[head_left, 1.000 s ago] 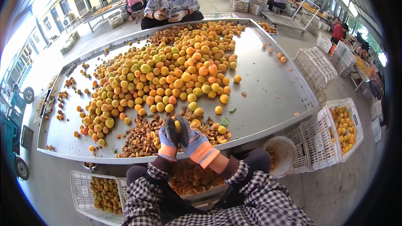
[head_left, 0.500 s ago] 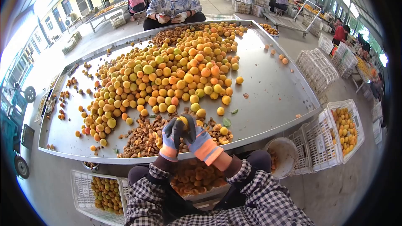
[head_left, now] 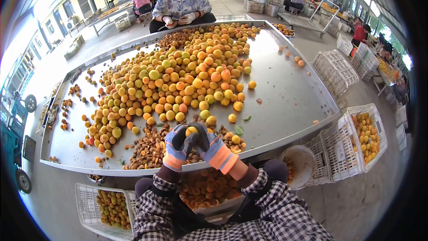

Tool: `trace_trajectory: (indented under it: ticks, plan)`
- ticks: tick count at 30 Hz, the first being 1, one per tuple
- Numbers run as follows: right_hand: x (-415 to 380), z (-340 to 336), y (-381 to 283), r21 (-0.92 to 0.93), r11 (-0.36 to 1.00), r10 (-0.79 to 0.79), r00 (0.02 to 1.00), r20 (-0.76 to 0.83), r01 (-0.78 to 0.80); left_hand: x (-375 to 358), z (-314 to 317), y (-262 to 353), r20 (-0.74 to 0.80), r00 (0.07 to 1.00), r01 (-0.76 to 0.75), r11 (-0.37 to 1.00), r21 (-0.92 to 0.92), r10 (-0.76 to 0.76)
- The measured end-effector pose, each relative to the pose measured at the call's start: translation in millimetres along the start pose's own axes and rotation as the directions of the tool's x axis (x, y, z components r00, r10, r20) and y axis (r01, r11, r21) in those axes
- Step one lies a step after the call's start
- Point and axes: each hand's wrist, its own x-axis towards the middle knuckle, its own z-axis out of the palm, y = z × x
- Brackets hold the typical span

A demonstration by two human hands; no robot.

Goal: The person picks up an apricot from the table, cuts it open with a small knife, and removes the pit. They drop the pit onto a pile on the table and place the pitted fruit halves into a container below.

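Observation:
Gloved in grey and orange, my left hand (head_left: 176, 146) and my right hand (head_left: 210, 147) meet over the near edge of the metal table (head_left: 285, 120). An apricot (head_left: 191, 130) is gripped between them, its top showing among the dark fingertips. Both hands are closed around it; whether either holds a tool I cannot make out. Beneath and beside them lies a pile of brown apricot pits (head_left: 149, 149). Behind the hands spreads a large heap of whole apricots (head_left: 169, 78).
Below my hands, a container of apricot halves (head_left: 209, 189) sits between my knees. Crates of apricots stand at left (head_left: 80, 205) and right (head_left: 379, 138), with a white bucket (head_left: 305, 163) near my right knee. Across the table a co-worker (head_left: 185, 4) handles something small.
My hands have turned slightly, the left one shifting a little left and downward, with the apricot still between them. The whole view has shifted slightly. The co-worker's hands have moved a little.

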Motion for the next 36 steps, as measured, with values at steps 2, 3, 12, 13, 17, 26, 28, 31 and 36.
trace_trajectory:
  ticks: [2, 3, 12, 13, 17, 26, 28, 31, 36]
  plan:
    - [0, 0, -8, 0.117, 0.993, -0.009, 0.999, -0.047, 0.015, 0, -2, 6, -0.016, 0.995, -0.092, 0.992, 0.081, 0.094]
    - [0, 0, -11, 0.230, 0.973, -0.013, 0.996, -0.092, 0.034, 0, -1, 8, -0.017, 0.995, -0.092, 0.992, 0.081, 0.094]
    - [1, 13, -14, 0.517, 0.856, 0.032, 0.994, -0.105, 0.027, -10, 0, 15, -0.137, 0.987, -0.084, 0.996, -0.031, 0.079]
    - [1, 13, -14, 0.517, 0.856, 0.031, 0.994, -0.105, 0.028, -10, 0, 18, -0.144, 0.987, -0.077, 0.997, -0.006, 0.076]
    - [0, 10, -4, 0.279, 0.960, 0.005, 0.994, -0.113, 0.027, -5, 6, 18, -0.155, 0.987, -0.051, 0.999, 0.003, 0.051]
    - [-1, 10, -7, 0.097, 0.993, 0.059, 0.998, 0.015, -0.061, -2, -11, 16, -0.036, 0.999, -0.005, 0.997, 0.073, 0.008]
    - [-1, 11, -9, 0.184, 0.981, 0.065, 0.998, -0.013, -0.062, -7, -11, 8, -0.051, 0.998, 0.042, 0.999, -0.012, -0.043]
    - [-1, 15, -7, 0.164, 0.986, -0.006, 0.999, -0.042, 0.013, -16, -10, -3, -0.076, 0.990, 0.103, 0.983, -0.149, -0.116]
    - [-2, 9, -14, 0.307, 0.952, 0.011, 0.999, -0.032, -0.001, -24, -8, 1, -0.047, 0.974, 0.199, 0.936, -0.290, -0.221]
